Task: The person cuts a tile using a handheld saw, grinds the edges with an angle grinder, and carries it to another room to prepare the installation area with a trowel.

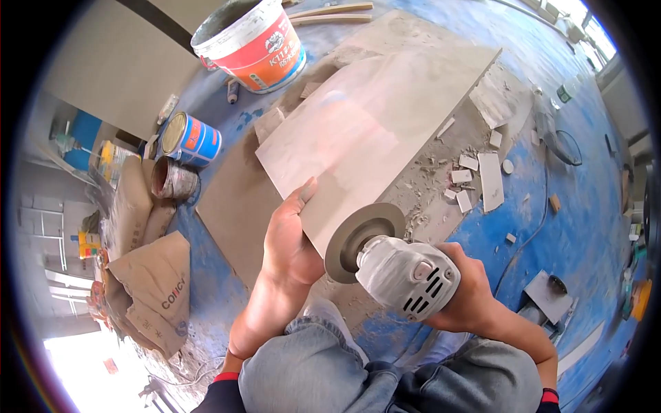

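Observation:
My left hand (288,237) grips the near left edge of a large pale tile (385,131), its thumb lying on the top face. The tile slants away from me, dusty and pinkish in the middle. In my right hand (471,286) is a dust-coated angle grinder (410,275), my fingers wrapped round its body. Its round disc (365,241) is at the tile's near corner; whether it touches the edge I cannot tell. Under the tile lies another dusty board (231,199).
A large bucket (251,51) and a blue paint can (193,140) stand at the upper left. Brown paper sacks (155,289) lie at the left. Broken tile pieces (491,182) and a cable (536,234) are on the right, with a plastic bottle (566,91) beyond.

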### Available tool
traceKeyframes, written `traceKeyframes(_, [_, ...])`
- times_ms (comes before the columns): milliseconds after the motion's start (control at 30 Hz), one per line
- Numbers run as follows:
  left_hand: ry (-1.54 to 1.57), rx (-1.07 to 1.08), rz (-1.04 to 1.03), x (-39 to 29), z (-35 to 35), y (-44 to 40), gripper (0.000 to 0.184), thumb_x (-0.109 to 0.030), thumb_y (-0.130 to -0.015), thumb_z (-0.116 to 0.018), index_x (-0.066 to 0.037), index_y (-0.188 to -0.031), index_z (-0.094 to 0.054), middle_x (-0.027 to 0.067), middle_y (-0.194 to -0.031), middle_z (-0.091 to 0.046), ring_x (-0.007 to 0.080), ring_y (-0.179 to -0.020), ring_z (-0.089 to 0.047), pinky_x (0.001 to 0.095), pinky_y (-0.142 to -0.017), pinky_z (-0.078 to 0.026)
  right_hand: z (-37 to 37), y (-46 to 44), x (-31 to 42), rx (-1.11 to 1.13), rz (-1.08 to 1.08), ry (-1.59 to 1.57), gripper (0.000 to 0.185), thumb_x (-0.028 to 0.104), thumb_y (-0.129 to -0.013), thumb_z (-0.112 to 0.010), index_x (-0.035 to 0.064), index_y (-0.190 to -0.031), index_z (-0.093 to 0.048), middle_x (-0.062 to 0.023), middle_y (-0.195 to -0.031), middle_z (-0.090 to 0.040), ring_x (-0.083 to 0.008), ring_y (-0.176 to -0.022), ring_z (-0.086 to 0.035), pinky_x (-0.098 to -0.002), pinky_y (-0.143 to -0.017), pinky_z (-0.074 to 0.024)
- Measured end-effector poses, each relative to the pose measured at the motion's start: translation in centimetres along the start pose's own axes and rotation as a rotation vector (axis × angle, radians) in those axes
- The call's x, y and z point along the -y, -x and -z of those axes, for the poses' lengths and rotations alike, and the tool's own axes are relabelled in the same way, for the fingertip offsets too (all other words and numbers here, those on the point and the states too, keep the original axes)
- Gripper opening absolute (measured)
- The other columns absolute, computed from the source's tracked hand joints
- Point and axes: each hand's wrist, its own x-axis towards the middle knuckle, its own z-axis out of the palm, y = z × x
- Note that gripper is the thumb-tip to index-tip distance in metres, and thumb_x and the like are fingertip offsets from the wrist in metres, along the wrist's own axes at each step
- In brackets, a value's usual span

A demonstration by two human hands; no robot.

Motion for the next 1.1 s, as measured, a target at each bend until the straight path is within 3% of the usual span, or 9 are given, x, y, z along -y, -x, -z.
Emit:
traceKeyframes(233, [-0.005,0.036,-0.006,-0.3,-0.4,0.2,0.041,-0.023,-0.106,-0.035,0.004,-0.136,-0.044,0.0163,-0.129,-0.057,0.0289,-0.116,-0.058,0.0403,-0.101,-0.048,0.9,-0.7,-0.7,-0.038,-0.108,-0.088,0.07,0.02,-0.062,-0.086,0.0008,-0.118,-0.051,-0.0154,-0.095,-0.068,-0.0329,-0.083,-0.071,-0.0384,-0.071,-0.0566])
traceKeyframes(333, [0.076,0.041,-0.04,-0.3,-0.3,0.2,0.039,-0.024,-0.105,-0.04,0.004,-0.131,-0.047,0.0188,-0.123,-0.061,0.0301,-0.108,-0.065,0.0423,-0.095,-0.055,1.7,-1.1,-1.5,-0.086,-0.125,-0.091,0.069,0.017,-0.061,-0.085,0.0014,-0.118,-0.049,-0.0153,-0.095,-0.069,-0.0323,-0.086,-0.071,-0.0373,-0.074,-0.0565])
traceKeyframes(467, [-0.023,-0.069,-0.065,-0.4,-0.9,0.3,0.039,-0.024,-0.105,-0.041,0.004,-0.131,-0.047,0.0179,-0.123,-0.061,0.0283,-0.108,-0.065,0.0395,-0.095,-0.055,1.5,-1.2,-2.2,-0.139,-0.178,-0.139,0.069,0.014,-0.06,-0.086,0.0018,-0.117,-0.049,-0.0145,-0.095,-0.069,-0.031,-0.088,-0.072,-0.0367,-0.076,-0.0565])
traceKeyframes(633, [0.011,-0.051,-0.034,-0.1,-0.5,-0.2,0.04,-0.024,-0.105,-0.04,0.005,-0.132,-0.046,0.0209,-0.126,-0.06,0.0318,-0.108,-0.065,0.0432,-0.095,-0.054,0.6,-0.5,-0.8,-0.045,-0.099,-0.121,0.07,0.021,-0.061,-0.087,0.0013,-0.117,-0.05,-0.0142,-0.092,-0.069,-0.0313,-0.082,-0.072,-0.0383,-0.072,-0.0572])
traceKeyframes(700, [-0.061,-0.068,-0.006,-0.1,-1.2,0.2,0.039,-0.024,-0.106,-0.035,0.004,-0.132,-0.046,0.0164,-0.124,-0.059,0.0287,-0.111,-0.061,0.0407,-0.097,-0.051,0.1,-0.3,-0.6,-0.014,-0.032,-0.04,0.069,0.028,-0.062,-0.088,0.001,-0.114,-0.052,-0.014,-0.088,-0.068,-0.0328,-0.079,-0.071,-0.04,-0.068,-0.0572])
traceKeyframes(867, [-0.069,-0.087,-0.015,-0.1,-1.1,0.1,0.038,-0.024,-0.106,-0.036,0.004,-0.13,-0.048,0.0163,-0.121,-0.06,0.0285,-0.108,-0.062,0.0399,-0.094,-0.052,1.2,-1.1,-1.2,-0.049,-0.098,-0.077,0.065,0.022,-0.062,-0.086,0.0015,-0.114,-0.052,-0.0151,-0.087,-0.068,-0.0331,-0.078,-0.071,-0.0397,-0.068,-0.0563])
traceKeyframes(1000, [-0.118,-0.137,-0.056,-0.2,-1.3,0.4,0.036,-0.023,-0.106,-0.038,0.002,-0.127,-0.05,0.0142,-0.12,-0.062,0.0253,-0.104,-0.064,0.0379,-0.09,-0.054,3.2,-2.0,-2.1,-0.11,-0.202,-0.097,0.064,0.015,-0.061,-0.081,0.0026,-0.116,-0.05,-0.0166,-0.092,-0.068,-0.0342,-0.085,-0.07,-0.0392,-0.075,-0.055])
traceKeyframes(1067, [-0.149,-0.134,-0.058,-0.4,-1.4,0.6,0.03,-0.023,-0.103,-0.048,0.0,-0.123,-0.052,0.0117,-0.113,-0.065,0.0231,-0.102,-0.066,0.0386,-0.094,-0.056,3.7,-2.3,-2.9,-0.18,-0.248,-0.156,0.063,0.014,-0.062,-0.08,0.002,-0.116,-0.049,-0.0171,-0.094,-0.067,-0.0329,-0.089,-0.07,-0.0375,-0.08,-0.0537])
traceKeyframes(1100, [-0.166,-0.173,-0.073,-0.3,-1.6,0.7,0.031,-0.023,-0.103,-0.049,-0.001,-0.124,-0.052,0.0108,-0.114,-0.065,0.0232,-0.102,-0.065,0.0376,-0.095,-0.056,4.2,-2.5,-3.2,-0.169,-0.275,-0.184,0.062,0.014,-0.063,-0.079,0.0013,-0.118,-0.051,-0.0153,-0.097,-0.067,-0.0278,-0.092,-0.069,-0.0351,-0.084,-0.052])
